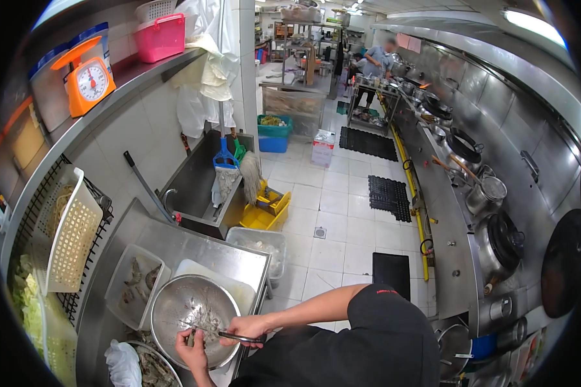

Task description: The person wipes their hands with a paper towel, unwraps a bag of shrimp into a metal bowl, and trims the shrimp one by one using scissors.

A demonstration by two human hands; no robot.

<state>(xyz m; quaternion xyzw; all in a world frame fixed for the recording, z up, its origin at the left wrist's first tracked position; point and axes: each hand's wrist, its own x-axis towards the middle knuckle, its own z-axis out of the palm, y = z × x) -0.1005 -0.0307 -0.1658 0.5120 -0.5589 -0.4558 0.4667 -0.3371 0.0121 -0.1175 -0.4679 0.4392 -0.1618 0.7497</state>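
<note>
Over the near rim of a perforated steel colander [174, 298], my left hand [192, 351] pinches a small greyish shrimp [190, 337]. My right hand [246, 327] is closed around dark-handled scissors [239, 337], whose blades point left toward the shrimp. Thin shrimp trimmings [203, 316] lie in the bottom of the colander. Behind it, a white plastic tub [119, 300] holds several shrimp. Below my left hand stands a bowl of grey shrimp [155, 369], partly cut off by the frame, with a crumpled clear plastic bag [124, 364] at its side.
A white cutting board [239, 290] lies under the colander on the steel counter [200, 248]. Past it are a sink [200, 187], mops [248, 174] and a yellow bucket [265, 209]. Woks line the right-hand range [461, 145]. Another person [377, 61] stands far back.
</note>
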